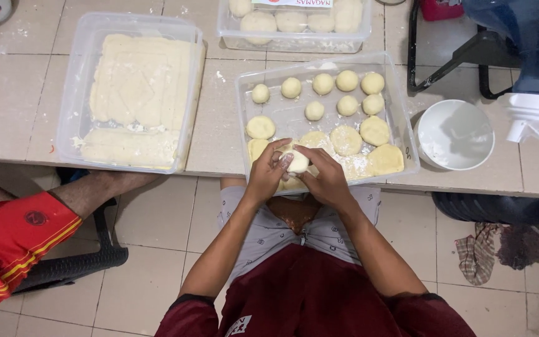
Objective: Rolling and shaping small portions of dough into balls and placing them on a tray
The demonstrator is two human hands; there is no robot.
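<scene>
My left hand (268,171) and my right hand (324,176) meet over the near edge of a clear plastic tray (400,125), both closed around one pale dough piece (297,162). The tray holds several small dough balls in its far half and several flattened, floured rounds (346,140) closer to me. Part of the near row is hidden behind my hands.
A big clear tub (73,93) with a slab of dough (138,81) sits at left. Another tub of dough balls (294,22) stands at the back. A white bowl (455,134) and a blue water jug (534,43) are at right. Another person's arm (88,190) reaches under the counter.
</scene>
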